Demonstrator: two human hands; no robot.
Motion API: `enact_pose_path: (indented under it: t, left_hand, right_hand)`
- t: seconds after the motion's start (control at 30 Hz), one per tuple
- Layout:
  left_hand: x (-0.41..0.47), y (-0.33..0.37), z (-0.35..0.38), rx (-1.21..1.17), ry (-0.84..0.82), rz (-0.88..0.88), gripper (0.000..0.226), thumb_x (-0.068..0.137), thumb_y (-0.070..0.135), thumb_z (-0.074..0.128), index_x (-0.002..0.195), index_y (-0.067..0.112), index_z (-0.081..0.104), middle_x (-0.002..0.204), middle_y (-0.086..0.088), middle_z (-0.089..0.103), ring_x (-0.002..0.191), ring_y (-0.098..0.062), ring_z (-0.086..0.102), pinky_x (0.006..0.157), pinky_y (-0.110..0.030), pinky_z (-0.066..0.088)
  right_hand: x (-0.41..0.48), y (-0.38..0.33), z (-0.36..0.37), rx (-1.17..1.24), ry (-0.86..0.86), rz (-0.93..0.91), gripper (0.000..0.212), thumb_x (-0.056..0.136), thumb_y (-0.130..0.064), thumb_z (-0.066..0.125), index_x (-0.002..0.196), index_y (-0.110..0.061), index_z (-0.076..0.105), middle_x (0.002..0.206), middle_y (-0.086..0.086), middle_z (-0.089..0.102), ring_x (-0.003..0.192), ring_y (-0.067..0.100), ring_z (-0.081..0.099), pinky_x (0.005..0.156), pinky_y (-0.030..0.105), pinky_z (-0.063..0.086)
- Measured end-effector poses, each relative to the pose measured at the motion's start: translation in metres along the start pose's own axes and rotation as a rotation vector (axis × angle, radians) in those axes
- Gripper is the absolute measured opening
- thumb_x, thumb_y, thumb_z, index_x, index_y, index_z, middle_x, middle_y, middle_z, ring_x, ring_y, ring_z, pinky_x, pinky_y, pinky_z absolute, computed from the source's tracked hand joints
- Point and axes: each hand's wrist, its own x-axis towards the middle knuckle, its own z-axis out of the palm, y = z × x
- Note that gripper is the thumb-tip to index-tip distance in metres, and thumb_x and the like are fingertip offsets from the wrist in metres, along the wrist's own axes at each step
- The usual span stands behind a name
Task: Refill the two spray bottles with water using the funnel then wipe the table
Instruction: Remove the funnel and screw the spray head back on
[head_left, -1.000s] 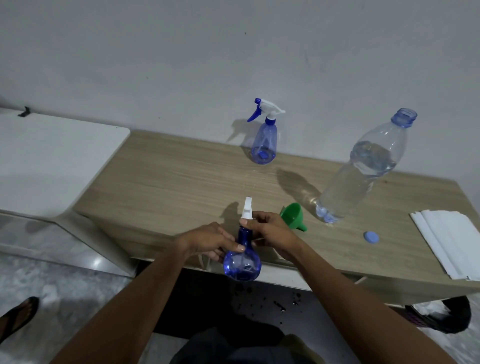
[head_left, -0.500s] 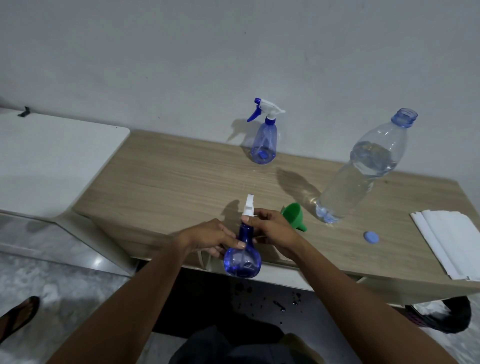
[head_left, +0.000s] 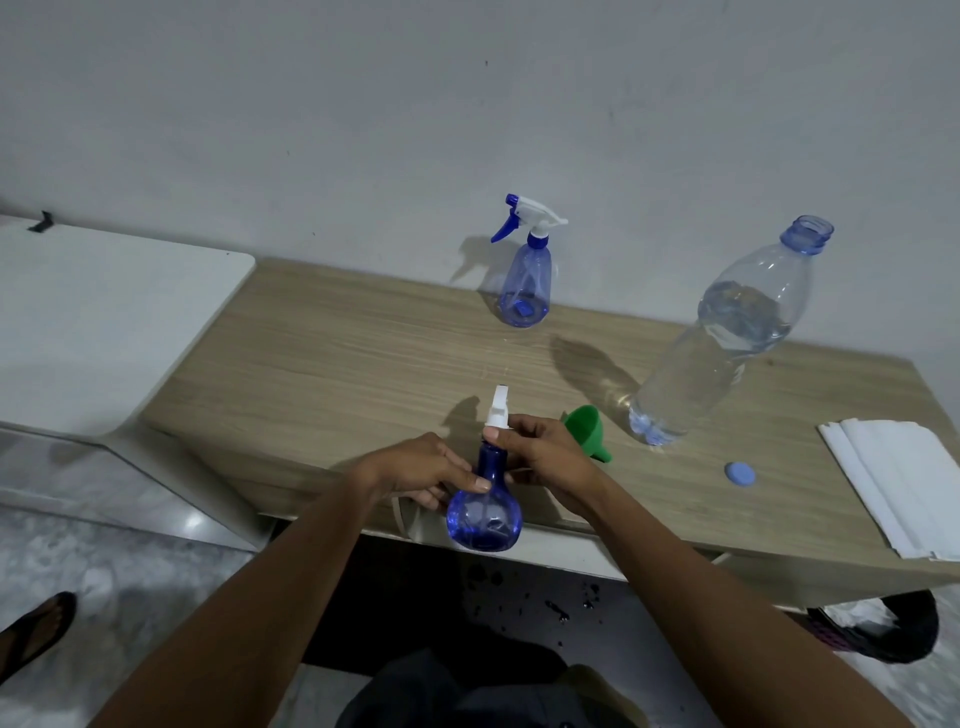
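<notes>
Fingers (head_left: 470, 475) of left hand (head_left: 415, 467) hold the spray bottle (head_left: 483, 517), right hand (head_left: 550, 457) pinches its nozzle (head_left: 497, 413); filling and wiping seemingly remain.

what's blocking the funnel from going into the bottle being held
The white spray head caps the neck of the round blue bottle, pinched by the right hand; the left hand holds its body. The green funnel lies beside the right hand.

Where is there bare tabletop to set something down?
Widest bare patch: left part of table, between white counter and far spray bottle. Smaller gap between blue cap and folded white stack. Crowded around held spray bottle, funnel, water bottle.
</notes>
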Motion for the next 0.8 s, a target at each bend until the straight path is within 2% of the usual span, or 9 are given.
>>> enact_pose_path:
  t: [0.17, 0.37, 0.6, 0.8]
  left_hand:
    - [-0.0008, 0.0045, -0.0003, -0.007, -0.002, -0.003, 0.031, 0.081, 0.033, 0.078, 0.107, 0.015, 0.076, 0.092, -0.002, 0.078, 0.095, -0.019, 0.072, 0.083, -0.028, 0.054]
    - [0.0030, 0.0001, -0.0010, -0.002, 0.005, -0.015, 0.038, 0.077, 0.035, 0.081, 0.109, 0.015, 0.075, 0.100, -0.006, 0.077, 0.102, -0.024, 0.071, 0.099, -0.040, 0.053]
    - [0.0043, 0.0006, -0.0004, -0.007, -0.001, -0.017, 0.036, 0.078, 0.033, 0.081, 0.107, 0.013, 0.075, 0.098, -0.007, 0.077, 0.100, -0.024, 0.071, 0.097, -0.039, 0.054]
    - [0.0049, 0.0015, -0.0024, -0.001, 0.010, -0.019, 0.032, 0.077, 0.035, 0.081, 0.103, 0.018, 0.077, 0.101, -0.006, 0.077, 0.104, -0.024, 0.070, 0.099, -0.039, 0.053]
  right_hand:
    - [0.0023, 0.0005, -0.0014, 0.024, -0.019, 0.027, 0.036, 0.084, -0.031, 0.081, 0.114, -0.013, 0.072, 0.092, 0.008, 0.073, 0.073, 0.017, 0.061, 0.064, 0.026, 0.053]
    - [0.0034, 0.0006, -0.0022, 0.022, -0.016, 0.021, 0.037, 0.084, -0.029, 0.081, 0.115, -0.011, 0.071, 0.092, 0.009, 0.073, 0.071, 0.016, 0.062, 0.062, 0.025, 0.053]
    - [0.0042, 0.0019, -0.0032, -0.002, -0.005, 0.009, 0.034, 0.085, -0.027, 0.080, 0.113, -0.009, 0.071, 0.087, 0.007, 0.074, 0.068, 0.015, 0.064, 0.062, 0.026, 0.053]
    - [0.0051, 0.0013, -0.0029, 0.014, -0.009, 0.012, 0.035, 0.085, -0.028, 0.081, 0.114, -0.012, 0.071, 0.089, 0.007, 0.074, 0.068, 0.014, 0.064, 0.063, 0.026, 0.053]
